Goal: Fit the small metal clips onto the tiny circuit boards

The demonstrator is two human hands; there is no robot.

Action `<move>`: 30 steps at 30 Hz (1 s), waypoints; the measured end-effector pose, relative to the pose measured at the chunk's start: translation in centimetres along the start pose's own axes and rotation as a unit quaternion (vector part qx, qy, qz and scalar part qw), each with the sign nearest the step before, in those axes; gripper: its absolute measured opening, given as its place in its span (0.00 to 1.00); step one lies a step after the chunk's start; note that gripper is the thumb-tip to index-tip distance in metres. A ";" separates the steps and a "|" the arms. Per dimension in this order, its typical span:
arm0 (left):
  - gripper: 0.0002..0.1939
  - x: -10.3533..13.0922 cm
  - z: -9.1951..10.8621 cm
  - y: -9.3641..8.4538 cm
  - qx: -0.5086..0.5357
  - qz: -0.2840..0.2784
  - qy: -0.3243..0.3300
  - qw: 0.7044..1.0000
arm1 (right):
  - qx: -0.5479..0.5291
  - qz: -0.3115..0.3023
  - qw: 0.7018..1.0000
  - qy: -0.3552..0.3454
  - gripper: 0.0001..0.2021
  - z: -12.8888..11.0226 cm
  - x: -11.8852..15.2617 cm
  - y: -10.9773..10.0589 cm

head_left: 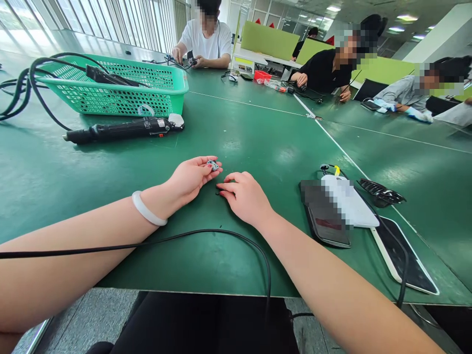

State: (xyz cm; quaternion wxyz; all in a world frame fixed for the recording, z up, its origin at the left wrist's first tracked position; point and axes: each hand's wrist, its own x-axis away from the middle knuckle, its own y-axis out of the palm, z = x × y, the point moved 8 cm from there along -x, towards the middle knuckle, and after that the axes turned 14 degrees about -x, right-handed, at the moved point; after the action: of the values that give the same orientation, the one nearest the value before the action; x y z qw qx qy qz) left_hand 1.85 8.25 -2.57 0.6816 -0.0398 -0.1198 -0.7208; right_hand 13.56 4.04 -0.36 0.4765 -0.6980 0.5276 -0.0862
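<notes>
Silvery part [213, 165], nearer than the basket [177, 101], is pinched by the half-curled left hand [190, 179]; the right hand [248, 199], nearly closed, is at a black piece [217, 193], grip unclear; tool label [151, 126] unreadable.

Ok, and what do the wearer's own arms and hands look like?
The left hand and right hand are ungloved, with reddish nails, and no sleeves show on the forearms. A rounded white bangle circles the left wrist; the right wrist is bare. A black cable passes across the left forearm.
</notes>
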 end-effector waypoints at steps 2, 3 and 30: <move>0.10 0.1 -0.2 0.1 0.020 -0.008 -0.023 1.000 | 0.009 0.004 1.000 0.001 0.09 -0.1 -0.2 -0.1; 0.10 0.2 -0.4 0.3 0.028 -0.017 -0.034 0.999 | 0.012 0.009 1.000 0.006 0.07 0.0 -0.2 -0.2; 0.08 2.7 -0.5 4.0 -0.072 -0.272 -0.060 0.958 | -0.094 0.115 0.984 -0.096 0.11 -1.3 0.4 -4.6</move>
State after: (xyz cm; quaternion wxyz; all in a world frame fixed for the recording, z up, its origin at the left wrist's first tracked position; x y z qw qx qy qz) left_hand 5.70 5.32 -2.01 0.4469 -0.0976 -0.1144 -0.8819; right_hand 15.98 2.90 3.62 0.4640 -0.6797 0.5615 0.0864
